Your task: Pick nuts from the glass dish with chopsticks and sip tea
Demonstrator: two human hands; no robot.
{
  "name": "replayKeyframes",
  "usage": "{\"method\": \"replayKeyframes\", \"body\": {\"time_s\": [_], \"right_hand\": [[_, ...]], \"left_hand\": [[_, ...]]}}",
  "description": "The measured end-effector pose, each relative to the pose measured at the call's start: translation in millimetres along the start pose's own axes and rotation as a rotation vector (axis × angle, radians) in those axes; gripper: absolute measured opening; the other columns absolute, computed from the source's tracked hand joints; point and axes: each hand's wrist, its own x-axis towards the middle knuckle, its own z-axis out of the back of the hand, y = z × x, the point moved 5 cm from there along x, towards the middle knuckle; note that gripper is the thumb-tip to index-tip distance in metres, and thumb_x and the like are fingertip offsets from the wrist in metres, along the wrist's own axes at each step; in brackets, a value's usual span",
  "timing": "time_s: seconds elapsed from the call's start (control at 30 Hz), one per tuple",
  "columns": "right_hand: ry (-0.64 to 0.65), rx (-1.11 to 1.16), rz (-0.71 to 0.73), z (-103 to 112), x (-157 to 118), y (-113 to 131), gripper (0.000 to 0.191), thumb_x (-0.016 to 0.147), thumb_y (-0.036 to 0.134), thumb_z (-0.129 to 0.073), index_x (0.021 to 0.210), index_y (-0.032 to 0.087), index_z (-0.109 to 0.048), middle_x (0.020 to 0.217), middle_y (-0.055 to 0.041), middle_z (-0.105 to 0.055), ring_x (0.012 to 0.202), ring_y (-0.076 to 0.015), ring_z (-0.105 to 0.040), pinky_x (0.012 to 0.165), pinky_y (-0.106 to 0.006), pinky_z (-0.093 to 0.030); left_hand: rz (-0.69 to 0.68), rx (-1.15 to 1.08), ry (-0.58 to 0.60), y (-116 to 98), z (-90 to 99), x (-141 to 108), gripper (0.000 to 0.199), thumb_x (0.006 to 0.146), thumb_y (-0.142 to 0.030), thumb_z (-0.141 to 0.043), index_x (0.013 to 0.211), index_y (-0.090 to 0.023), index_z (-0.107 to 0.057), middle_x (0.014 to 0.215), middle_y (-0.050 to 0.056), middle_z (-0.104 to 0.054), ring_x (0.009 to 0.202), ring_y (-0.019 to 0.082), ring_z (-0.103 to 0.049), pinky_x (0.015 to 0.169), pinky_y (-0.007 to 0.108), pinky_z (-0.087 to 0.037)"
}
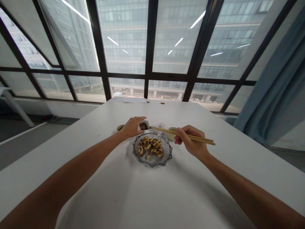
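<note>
A scalloped clear glass bowl (pixel 152 161) on the white table holds a mix of pale nuts and dark striped seeds (pixel 149 146). Just behind its rim, my left hand (pixel 133 126) grips a small white cup (pixel 147 122), tilted so that dark seeds show inside. My right hand (pixel 192 140), to the right of the bowl, is closed around a pair of wooden chopsticks (pixel 164 130). Their tips point left and reach the cup's mouth. Whether the tips hold a seed is too small to tell.
A pale green round object (pixel 172 133) is behind the chopsticks, and a greenish one (pixel 120 127) lies left of my left hand. Papers (pixel 128 100) and a small brown disc (pixel 162 103) lie at the far edge of the white table (pixel 152 200). A blue curtain (pixel 269 82) hangs right.
</note>
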Motion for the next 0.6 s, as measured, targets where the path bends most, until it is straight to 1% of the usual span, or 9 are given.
{"method": "replayKeyframes", "body": {"time_s": [0.07, 0.17, 0.23, 0.3, 0.37, 0.47, 0.5, 0.53, 0.6], "right_hand": [[0.003, -0.023, -0.007, -13, 8, -11, 0.049, 0.077, 0.067, -0.073, 0.067, 0.02, -0.064, 0.056, -0.0052, -0.071, 0.044, -0.0164, -0.065, 0.042, -0.026, -0.054], [0.104, -0.081, 0.006, -35, 24, -24, 0.049, 0.077, 0.067, -0.072, 0.07, 0.019, -0.066, 0.06, -0.0048, -0.071, 0.049, -0.0161, -0.067, 0.047, -0.026, -0.055], [0.144, -0.1, 0.031, -43, 33, -26, 0.049, 0.076, 0.067, -0.073, 0.073, 0.019, -0.068, 0.06, -0.0042, -0.071, 0.049, -0.0154, -0.066, 0.049, -0.026, -0.054], [0.136, -0.095, 0.032, -40, 37, -23, 0.049, 0.077, 0.067, -0.072, 0.075, 0.018, -0.069, 0.061, -0.0044, -0.071, 0.05, -0.0153, -0.066, 0.049, -0.026, -0.054], [0.113, -0.074, 0.013, -29, 34, -15, 0.049, 0.08, 0.067, -0.07, 0.073, 0.018, -0.067, 0.062, -0.0049, -0.072, 0.05, -0.015, -0.066, 0.047, -0.025, -0.053], [0.142, -0.079, -0.031, -8, 22, 5, 0.056, 0.083, 0.07, -0.064, 0.064, 0.018, -0.064, 0.051, -0.003, -0.065, 0.039, -0.0122, -0.058, 0.038, -0.022, -0.046], [0.195, -0.094, -0.07, -5, 17, 10, 0.059, 0.084, 0.073, -0.061, 0.062, 0.018, -0.064, 0.047, -0.0025, -0.063, 0.035, -0.0114, -0.055, 0.035, -0.021, -0.043], [0.275, -0.106, -0.124, -4, 11, 14, 0.06, 0.082, 0.074, -0.062, 0.061, 0.018, -0.065, 0.044, -0.0023, -0.061, 0.033, -0.0113, -0.054, 0.032, -0.02, -0.04], [0.425, -0.131, -0.203, -8, 0, 17, 0.058, 0.079, 0.072, -0.067, 0.058, 0.018, -0.065, 0.044, -0.0027, -0.062, 0.032, -0.0115, -0.054, 0.031, -0.02, -0.04]], "left_hand": [[0.015, -0.01, 0.005, -1, 0.2, 0, 0.068, 0.079, -0.035, -0.072, 0.141, -0.023, -0.048, 0.142, 0.01, -0.059, 0.126, 0.03, -0.056, 0.109, 0.046, -0.042], [0.052, -0.025, 0.019, -1, 0.6, 0, 0.067, 0.08, -0.041, -0.072, 0.14, -0.023, -0.049, 0.14, 0.01, -0.06, 0.125, 0.031, -0.058, 0.108, 0.045, -0.042], [0.076, -0.029, 0.028, -2, 0.9, 0, 0.067, 0.08, -0.044, -0.072, 0.139, -0.023, -0.049, 0.137, 0.011, -0.063, 0.123, 0.031, -0.06, 0.107, 0.046, -0.043], [0.094, -0.033, 0.028, -2, 1.1, 0, 0.067, 0.08, -0.045, -0.072, 0.139, -0.022, -0.049, 0.133, 0.011, -0.065, 0.121, 0.031, -0.062, 0.106, 0.046, -0.043], [0.11, -0.043, 0.032, -2, 0.7, 1, 0.068, 0.08, -0.046, -0.072, 0.138, -0.02, -0.049, 0.13, 0.011, -0.067, 0.119, 0.032, -0.063, 0.104, 0.046, -0.044], [0.146, -0.051, 0.059, 0, -1.3, 4, 0.069, 0.08, -0.046, -0.072, 0.139, -0.017, -0.048, 0.128, 0.013, -0.069, 0.117, 0.032, -0.065, 0.102, 0.044, -0.046], [0.16, -0.05, 0.07, 2, -2.0, 5, 0.07, 0.081, -0.046, -0.071, 0.14, -0.017, -0.048, 0.128, 0.014, -0.069, 0.117, 0.032, -0.066, 0.101, 0.043, -0.046], [0.173, -0.047, 0.082, 3, -2.5, 5, 0.071, 0.081, -0.047, -0.071, 0.14, -0.016, -0.047, 0.128, 0.014, -0.069, 0.117, 0.032, -0.066, 0.101, 0.042, -0.046], [0.184, -0.037, 0.1, 5, -2.9, 5, 0.072, 0.082, -0.049, -0.07, 0.141, -0.016, -0.046, 0.131, 0.014, -0.068, 0.118, 0.031, -0.065, 0.101, 0.041, -0.046]]}}
